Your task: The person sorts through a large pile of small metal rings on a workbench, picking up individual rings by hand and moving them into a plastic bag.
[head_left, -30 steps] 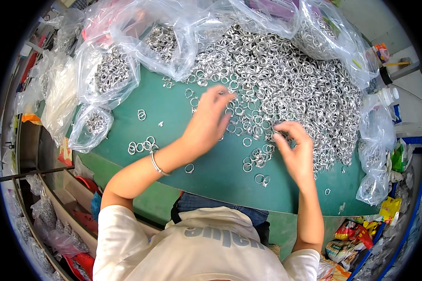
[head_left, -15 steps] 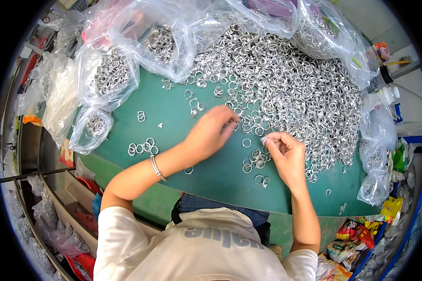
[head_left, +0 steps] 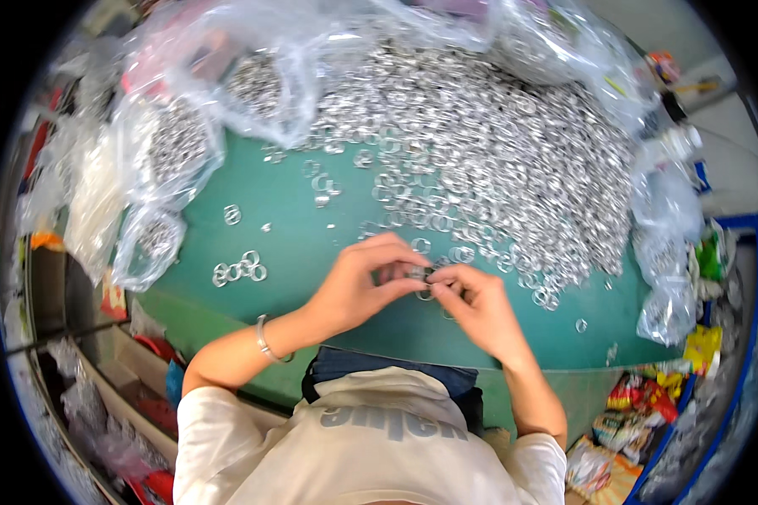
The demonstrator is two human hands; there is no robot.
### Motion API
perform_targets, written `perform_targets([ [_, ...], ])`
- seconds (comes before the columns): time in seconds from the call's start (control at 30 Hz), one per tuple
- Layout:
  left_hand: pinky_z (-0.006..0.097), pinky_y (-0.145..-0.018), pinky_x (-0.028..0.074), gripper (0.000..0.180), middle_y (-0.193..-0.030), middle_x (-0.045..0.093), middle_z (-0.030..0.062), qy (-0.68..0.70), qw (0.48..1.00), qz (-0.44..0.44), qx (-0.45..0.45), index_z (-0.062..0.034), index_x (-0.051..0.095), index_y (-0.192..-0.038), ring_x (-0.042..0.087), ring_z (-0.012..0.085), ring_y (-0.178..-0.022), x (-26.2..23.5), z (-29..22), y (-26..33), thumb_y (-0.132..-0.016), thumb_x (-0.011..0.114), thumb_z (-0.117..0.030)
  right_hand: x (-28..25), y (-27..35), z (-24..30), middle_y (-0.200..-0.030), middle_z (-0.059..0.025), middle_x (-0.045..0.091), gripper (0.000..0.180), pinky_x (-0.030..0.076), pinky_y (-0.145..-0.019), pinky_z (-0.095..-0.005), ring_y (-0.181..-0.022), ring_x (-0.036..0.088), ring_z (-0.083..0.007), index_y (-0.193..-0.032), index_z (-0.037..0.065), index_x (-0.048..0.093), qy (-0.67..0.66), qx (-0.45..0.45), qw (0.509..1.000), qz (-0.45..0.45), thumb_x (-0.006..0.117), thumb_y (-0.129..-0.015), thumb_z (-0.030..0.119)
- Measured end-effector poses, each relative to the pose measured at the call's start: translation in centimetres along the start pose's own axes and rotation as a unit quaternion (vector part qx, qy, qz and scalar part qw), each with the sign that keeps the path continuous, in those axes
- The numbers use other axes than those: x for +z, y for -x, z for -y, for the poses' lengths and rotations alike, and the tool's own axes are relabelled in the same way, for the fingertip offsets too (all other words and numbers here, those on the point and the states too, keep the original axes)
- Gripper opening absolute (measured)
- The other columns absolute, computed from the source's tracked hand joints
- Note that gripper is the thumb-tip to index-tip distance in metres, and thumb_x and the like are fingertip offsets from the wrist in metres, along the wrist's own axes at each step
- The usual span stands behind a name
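My left hand (head_left: 360, 282) and my right hand (head_left: 477, 305) meet over the near middle of the green tabletop (head_left: 286, 219). Between their closed fingertips are small silver finger rings (head_left: 419, 273), blurred, so how many each hand holds is unclear. A bangle (head_left: 264, 339) circles my left wrist. Beyond my hands spreads a big heap of silver rings (head_left: 497, 143), its loose edge reaching close to my fingers. Left of my left hand lies a small cluster of rings (head_left: 240, 269), with a further pair of rings (head_left: 232, 215) behind it. My hands partly cover some rings beneath them.
Clear plastic bags of rings (head_left: 173, 151) line the table's left and far edges. More bags (head_left: 665, 244) hang along the right edge. Wooden compartments (head_left: 118, 353) stand low at the left; colourful packets (head_left: 640, 404) fill a blue-edged shelf at the lower right.
My left hand has come back toward me from the heap's edge. My right hand has moved left, and their fingertips now meet around rings. The whole view has shifted slightly.
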State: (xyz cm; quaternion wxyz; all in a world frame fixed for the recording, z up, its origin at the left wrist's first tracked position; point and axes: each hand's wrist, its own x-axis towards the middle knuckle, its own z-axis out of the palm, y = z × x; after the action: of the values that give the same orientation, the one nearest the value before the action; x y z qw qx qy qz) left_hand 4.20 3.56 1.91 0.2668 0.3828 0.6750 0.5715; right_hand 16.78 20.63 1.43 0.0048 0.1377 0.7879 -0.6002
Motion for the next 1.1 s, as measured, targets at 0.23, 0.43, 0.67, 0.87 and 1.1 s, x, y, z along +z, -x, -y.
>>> perform_targets([
  [0.23,0.024,-0.073,0.052,0.028,-0.1,0.068,0.0063,0.11,0.985,-0.001,-0.131,-0.0002,0.069,-0.108,0.061,0.0109,-0.078,0.8,0.4,1.2,-0.081,0.07,0.007,-2.5,6.2,-0.1,-0.077,-0.0079,0.06,0.014,0.043,-0.052,-0.0313,-0.056,0.054,-0.0183,-0.094,0.003,0.068,0.155,-0.002,0.987,-0.039,0.071,-0.083,0.008],
  [0.43,0.024,-0.076,0.05,0.027,-0.098,0.066,0.0062,0.044,0.991,0.031,-0.126,0.0016,0.067,-0.106,0.062,0.0122,-0.086,1.7,0.2,1.6,-0.081,0.069,0.01,-5.6,10.9,-3.6,-0.076,-0.0096,0.065,0.01,0.046,-0.052,-0.0323,-0.054,0.056,-0.0193,-0.089,0.002,0.069,0.185,0.062,0.943,-0.27,0.073,-0.081,0.008],
  [0.67,0.028,-0.068,0.047,0.03,-0.084,0.059,0.0072,-0.107,0.993,0.029,-0.031,-0.0034,0.066,-0.107,0.057,0.0183,-0.075,3.5,-0.7,2.0,-0.079,0.07,0.006,-6.3,8.2,-2.8,-0.103,-0.0116,0.061,0.034,0.047,-0.077,-0.0372,-0.092,0.056,-0.0292,-0.109,0.003,0.064,0.277,-0.037,0.912,-0.301,0.072,-0.076,0.0],
  [0.87,0.031,-0.065,0.047,0.026,-0.084,0.058,0.0075,-0.162,0.986,-0.01,-0.041,-0.0034,0.065,-0.105,0.056,0.0194,-0.072,3.7,-1.0,2.7,-0.081,0.07,0.004,-4.1,3.1,-0.5,-0.111,-0.0117,0.06,0.036,0.045,-0.085,-0.0381,-0.1,0.055,-0.0308,-0.115,0.005,0.062,0.312,-0.185,0.917,-0.167,0.068,-0.08,0.002],
  [1.1,0.027,-0.064,0.047,0.027,-0.08,0.061,0.0063,-0.141,0.984,-0.053,-0.1,-0.0031,0.067,-0.104,0.057,0.0163,-0.072,3.4,-1.0,5.8,-0.079,0.071,0.004,-3.6,4.6,-1.4,-0.103,-0.0119,0.062,0.033,0.048,-0.08,-0.0417,-0.092,0.06,-0.0323,-0.108,0.003,0.064,0.21,-0.091,0.969,-0.093,0.073,-0.077,0.006],
])
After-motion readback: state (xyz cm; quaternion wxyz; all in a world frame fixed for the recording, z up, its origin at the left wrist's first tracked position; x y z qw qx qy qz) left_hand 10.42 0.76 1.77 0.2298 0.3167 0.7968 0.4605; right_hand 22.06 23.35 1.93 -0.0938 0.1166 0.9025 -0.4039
